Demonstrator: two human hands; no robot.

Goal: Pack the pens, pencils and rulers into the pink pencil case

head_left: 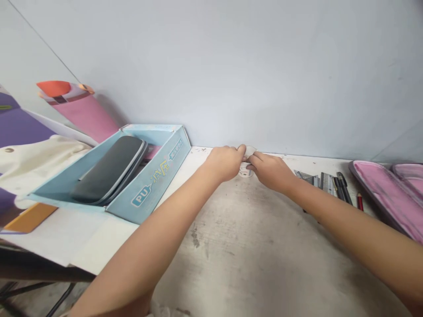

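Observation:
Near the wall, at the table's far edge, my left hand [226,162] and my right hand [270,171] meet with fingers closed. Between them is a small pale flat piece [246,171] with dark printed marks. Fingers cover much of it, so its exact kind cannot be made out. A whitish, see-through-looking part sticks up behind the fingertips. Just right of my right hand, partly behind the forearm, lie metal rulers [327,182], black pens [343,187] and a red pencil [360,201].
On the left stands a light-blue open box [132,211] holding a dark zipped case [109,169]. Behind it a pink crayon-shaped pouch [87,112] leans against the wall. An open pink-lined case [380,189] lies at the right. The worn white tabletop [238,246] stretches toward me.

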